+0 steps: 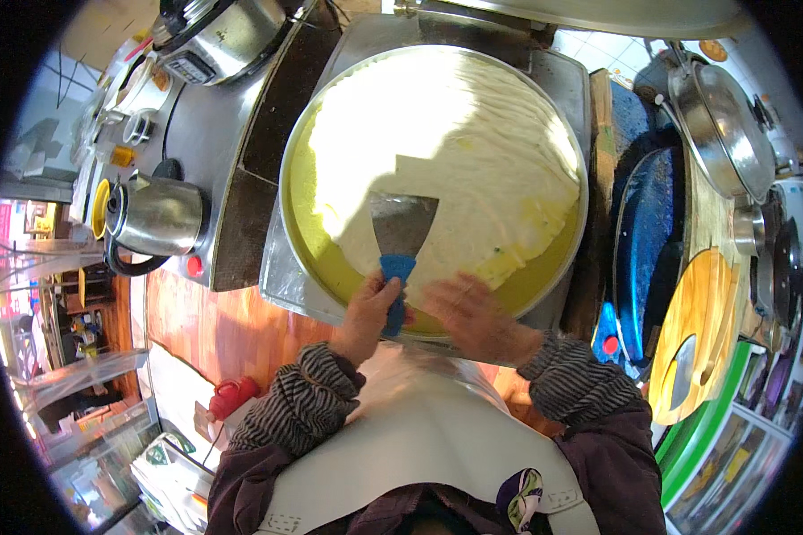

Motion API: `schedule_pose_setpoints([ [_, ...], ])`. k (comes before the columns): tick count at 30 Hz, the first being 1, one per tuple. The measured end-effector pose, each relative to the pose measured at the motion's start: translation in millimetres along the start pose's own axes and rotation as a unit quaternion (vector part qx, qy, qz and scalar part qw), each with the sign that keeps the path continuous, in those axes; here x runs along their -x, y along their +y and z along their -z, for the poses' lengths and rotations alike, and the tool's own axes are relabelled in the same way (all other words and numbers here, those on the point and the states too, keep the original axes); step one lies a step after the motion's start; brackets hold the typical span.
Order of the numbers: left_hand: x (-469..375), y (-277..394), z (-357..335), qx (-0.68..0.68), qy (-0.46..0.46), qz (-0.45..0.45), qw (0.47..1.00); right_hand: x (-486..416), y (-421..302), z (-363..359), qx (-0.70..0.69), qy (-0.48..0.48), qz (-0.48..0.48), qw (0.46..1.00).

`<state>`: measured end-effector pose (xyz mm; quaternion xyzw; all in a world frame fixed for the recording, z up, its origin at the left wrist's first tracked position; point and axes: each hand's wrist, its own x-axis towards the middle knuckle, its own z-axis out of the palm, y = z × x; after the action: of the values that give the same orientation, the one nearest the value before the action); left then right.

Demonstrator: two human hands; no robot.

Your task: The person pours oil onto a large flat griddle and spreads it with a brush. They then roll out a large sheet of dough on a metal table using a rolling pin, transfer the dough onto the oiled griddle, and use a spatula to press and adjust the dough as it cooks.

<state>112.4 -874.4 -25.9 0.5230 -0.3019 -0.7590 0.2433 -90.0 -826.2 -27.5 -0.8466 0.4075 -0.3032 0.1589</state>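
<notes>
A wide round pan (pixel 293 257) holds a flat sheet of pale dough (pixel 468 200), with yellow oil (pixel 324 261) around its edge. Gripped in my left hand (pixel 367 314) is a scraper (pixel 405 221) with a blue handle and a broad metal blade. Its blade points away from me over the near half of the dough. My right hand (pixel 480 321), slightly blurred, is held flat over the pan's near rim with its fingertips at the dough's near edge. I cannot tell whether those fingertips touch the dough. Strong sunlight washes out the dough's far left part.
To the left, a steel kettle (pixel 160 214) and a large pressure cooker (pixel 221 40) stand on a metal counter (pixel 207 127). A round wooden board (pixel 692 334) and a lidded steel pot (pixel 719 127) are at the right. A large lid (pixel 615 17) hangs over the far side.
</notes>
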Motion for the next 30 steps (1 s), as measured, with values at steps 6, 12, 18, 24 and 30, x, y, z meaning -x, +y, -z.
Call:
schedule_pose_setpoints([
  [6, 10, -2, 2, -0.043, 0.011, 0.018, 0.999, 2, 26, 18, -0.029, -0.007, -0.028, 0.999],
  [12, 24, 6, 17, -0.117, 0.003, -0.104, 0.988, -8, 57, 14, -0.021, 0.030, -0.129, 0.991],
  [18, 36, -14, 49, -0.352, -0.038, -0.229, 0.907, -6, 108, 36, -0.091, 0.005, -0.271, 0.958],
  [24, 45, -25, 65, -0.493, 0.069, -0.288, 0.818, -24, 120, 41, -0.107, -0.026, -0.261, 0.959],
  [30, 47, -23, 77, -0.613, 0.065, -0.235, 0.752, -54, 146, 31, -0.073, -0.072, -0.237, 0.966],
])
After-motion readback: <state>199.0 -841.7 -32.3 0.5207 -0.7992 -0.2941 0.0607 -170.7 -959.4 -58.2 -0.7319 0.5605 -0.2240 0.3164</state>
